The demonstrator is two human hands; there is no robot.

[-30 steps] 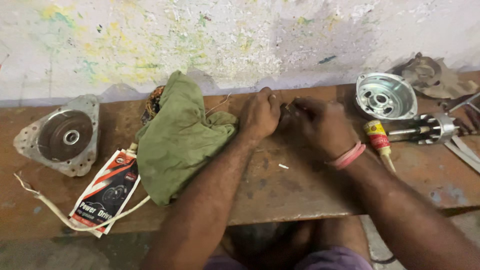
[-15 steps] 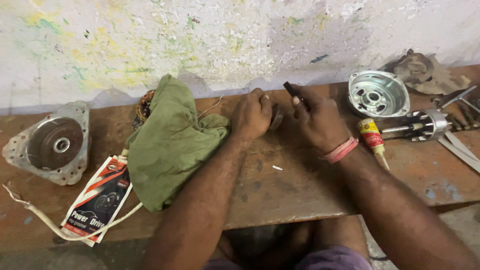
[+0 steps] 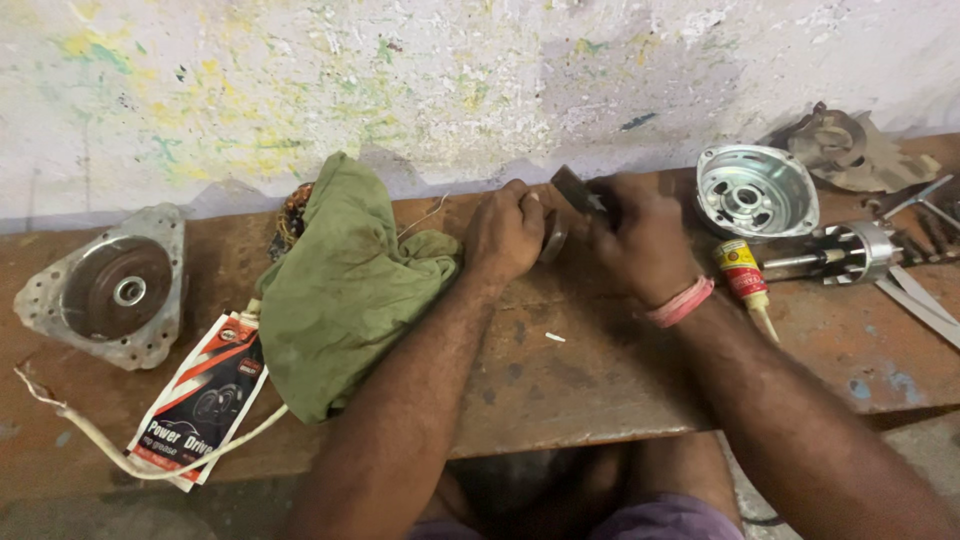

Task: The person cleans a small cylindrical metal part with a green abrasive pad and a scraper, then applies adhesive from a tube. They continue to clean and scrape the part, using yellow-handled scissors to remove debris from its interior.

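Note:
Both my hands meet over the middle of a worn wooden bench [image 3: 560, 390]. My left hand [image 3: 505, 232] is closed around a small round metal part [image 3: 553, 238], a ring or bearing by its look. My right hand [image 3: 640, 240], with a pink band on the wrist, grips a dark flat tool [image 3: 572, 188] held against that part. How the tool meets the part is hidden by my fingers. A crumpled green cloth [image 3: 340, 280] lies just left of my left hand, over a wound copper coil [image 3: 293, 215].
A round metal motor cover [image 3: 105, 288] lies at the far left, with a white cord [image 3: 90, 440] and a red and black sachet [image 3: 200, 395]. On the right are a shiny end housing [image 3: 755, 190], a small yellow tube [image 3: 742, 272], a shafted rotor [image 3: 850, 255] and tools.
The view has shifted slightly, moving everything left in frame. My hands stayed together; the dark tool now points up between them, and the round part shows under my left fingers.

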